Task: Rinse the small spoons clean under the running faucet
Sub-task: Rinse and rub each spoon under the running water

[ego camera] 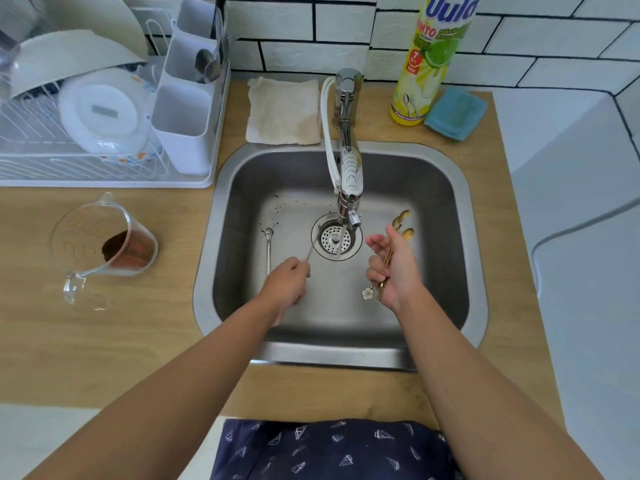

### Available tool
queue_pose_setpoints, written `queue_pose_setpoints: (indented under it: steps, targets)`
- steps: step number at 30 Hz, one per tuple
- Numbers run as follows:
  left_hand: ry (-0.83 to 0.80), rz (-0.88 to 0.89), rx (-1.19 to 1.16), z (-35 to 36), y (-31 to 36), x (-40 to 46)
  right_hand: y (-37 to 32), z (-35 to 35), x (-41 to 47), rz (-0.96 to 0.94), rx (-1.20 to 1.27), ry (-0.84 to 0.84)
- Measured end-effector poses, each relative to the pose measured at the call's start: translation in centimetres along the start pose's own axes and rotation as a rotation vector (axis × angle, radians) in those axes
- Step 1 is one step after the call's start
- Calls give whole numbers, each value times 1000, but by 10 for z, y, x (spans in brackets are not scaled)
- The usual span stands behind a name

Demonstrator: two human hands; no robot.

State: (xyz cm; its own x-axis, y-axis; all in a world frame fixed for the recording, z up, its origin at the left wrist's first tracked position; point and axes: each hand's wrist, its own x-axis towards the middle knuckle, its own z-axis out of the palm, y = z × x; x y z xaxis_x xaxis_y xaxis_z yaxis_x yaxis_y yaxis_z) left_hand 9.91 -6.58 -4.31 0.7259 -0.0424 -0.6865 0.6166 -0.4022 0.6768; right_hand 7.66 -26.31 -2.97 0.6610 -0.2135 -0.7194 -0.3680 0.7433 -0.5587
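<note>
Dish rack (52, 140): stood at the rear left corner of the counter (138, 341); bowls and a lid were tilted in it, judged for draining. A grey spoon stood in its white cutlery holder (183, 109).
Measuring jug (104, 244): sat near the counter's left edge, leaning toward the sink, with dark brown grounds inside. Its moulded markings could not be read.
Loose spoon (268, 247): a silver small spoon lay on the left part of the sink (242, 168) floor, bowl end toward the rear, near dark specks; judged not yet rinsed.
Left hand (287, 282): fingers were closed in a pinch on the end of a thin silver spoon (310, 249), which angled up toward the drain (335, 239). Its bowl end was too blurred to place exactly.
Faucet (348, 168): reached from the sink's rear edge; a thin stream fell onto the drain, so water was judged to be running.
Cloth (284, 110): a stained cloth lay flat at the rear edge, left of the faucet.
Right hand (394, 268): held right of the stream, fingers curled round a bunch of gold spoons (403, 225), forefinger and thumb partly spread. A flower charm (367, 292) hung below. Judged kept aside for their turn.
Detergent bottle (433, 57): yellow, by the rear wall; "7" and "NEW" were legible, other lettering partly cut off.
Blue cloth (455, 112): lay folded just beside the bottle.
</note>
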Motion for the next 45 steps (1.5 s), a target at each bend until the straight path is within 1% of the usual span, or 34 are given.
queue_pose_setpoints:
  steps: [4, 7, 10, 13, 15, 17, 20, 23, 25, 29, 31, 32, 36, 37, 39, 42, 45]
  targets:
    - [-1, 147, 120, 15, 6, -14, 6, -1, 1, -36, -128, 67]
    - [20, 211, 60, 23, 11, -19, 10, 2, -1, -36, -298, 78]
    - [0, 174, 2, 25, 15, -21, 15, 9, -2, -41, -417, 34]
    - [-20, 137, -39, 26, 18, -24, 20, 25, -4, -97, -494, -7]
    - [-13, 117, -73, 24, 19, -27, 21, 34, -1, -134, -544, -1]
    - [-7, 109, -56, 20, 21, -29, 20, 41, 1, -156, -607, 13]
    - [-32, 108, -64, 16, 22, -34, 14, 44, 5, -200, -666, 75]
    - [-47, 87, -45, 14, 26, -35, 16, 45, 5, -235, -713, 58]
    - [-59, 70, -30, 13, 28, -35, 18, 45, 3, -223, -726, 45]
    - [-65, 47, -56, 13, 31, -35, 22, 41, -1, -139, -640, -72]
    - [-85, 35, -76, 13, 32, -37, 21, 39, -3, -142, -626, -98]
    - [-97, 31, -79, 13, 32, -38, 21, 38, -3, -160, -634, -93]
    - [-132, 30, -70, 13, 34, -42, 14, 37, 1, -213, -656, 17]
    - [-133, 26, -69, 12, 35, -42, 14, 37, 2, -210, -650, 17]
    - [-125, 14, -80, 12, 38, -40, 17, 36, 1, -194, -624, -40]
    - [-128, 3, -91, 10, 38, -39, 22, 33, -2, -224, -695, -144]
    - [-150, 8, -78, 9, 36, -41, 16, 35, -1, -246, -698, -75]
